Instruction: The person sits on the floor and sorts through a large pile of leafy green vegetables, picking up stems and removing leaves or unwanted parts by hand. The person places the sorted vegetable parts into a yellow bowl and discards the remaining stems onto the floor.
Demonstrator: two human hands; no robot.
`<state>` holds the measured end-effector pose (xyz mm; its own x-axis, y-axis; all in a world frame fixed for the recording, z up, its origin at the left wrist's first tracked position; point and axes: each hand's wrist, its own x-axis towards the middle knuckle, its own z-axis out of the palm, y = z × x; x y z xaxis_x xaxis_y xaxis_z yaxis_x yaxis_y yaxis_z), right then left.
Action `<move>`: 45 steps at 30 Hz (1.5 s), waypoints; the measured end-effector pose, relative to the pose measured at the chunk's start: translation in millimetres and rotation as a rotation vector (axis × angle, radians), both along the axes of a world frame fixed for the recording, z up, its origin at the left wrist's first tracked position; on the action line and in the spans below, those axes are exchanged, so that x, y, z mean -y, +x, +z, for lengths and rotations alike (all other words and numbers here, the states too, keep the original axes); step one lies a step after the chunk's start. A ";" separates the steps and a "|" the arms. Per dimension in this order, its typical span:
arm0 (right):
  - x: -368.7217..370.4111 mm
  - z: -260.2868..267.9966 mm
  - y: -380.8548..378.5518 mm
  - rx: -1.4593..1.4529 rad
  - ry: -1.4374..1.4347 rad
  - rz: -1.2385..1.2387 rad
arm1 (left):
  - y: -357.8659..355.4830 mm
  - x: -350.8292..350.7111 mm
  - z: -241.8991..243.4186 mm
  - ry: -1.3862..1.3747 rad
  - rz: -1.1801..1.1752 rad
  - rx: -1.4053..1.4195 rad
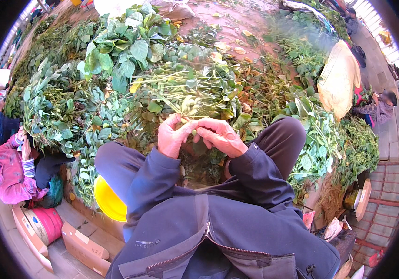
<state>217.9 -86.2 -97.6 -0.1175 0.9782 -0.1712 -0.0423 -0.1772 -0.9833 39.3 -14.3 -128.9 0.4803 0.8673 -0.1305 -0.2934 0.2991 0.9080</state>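
My left hand (172,136) and my right hand (223,136) meet in front of my bent knees. The left one grips the end of a soybean stalk (166,99), its fingers closed around it. A cluster of plump green pods (190,105) hangs on this stalk just beyond my fingers. Between the touching thumbs and fingertips a small green pod (194,132) shows, pinched by my right hand; the fingers partly hide it. Cut soybean plants (199,82) with pods and leaves lie heaped right beyond both hands.
A yellow bucket (110,200) stands by my left knee. Leafy bundles (126,48) pile up ahead. At left sits a person in a pink jacket (14,167), near a pink drum (47,223) and cardboard pieces (84,247). A pale sack (339,80) and another person (381,108) are at right.
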 end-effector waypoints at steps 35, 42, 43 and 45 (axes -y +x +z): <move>3.3 4.2 2.4 -0.165 -0.069 0.030 | -4.3 5.2 -3.9 -0.058 -0.022 0.199; 4.7 3.8 4.5 -0.291 -0.116 -0.059 | -2.4 6.3 -3.0 -0.079 -0.061 0.319; 4.0 3.8 3.5 -0.278 -0.117 -0.080 | -2.7 6.1 -3.0 -0.091 -0.072 0.322; 1.8 4.3 1.8 -0.222 -0.089 -0.082 | -3.7 4.4 -3.7 -0.121 -0.071 0.319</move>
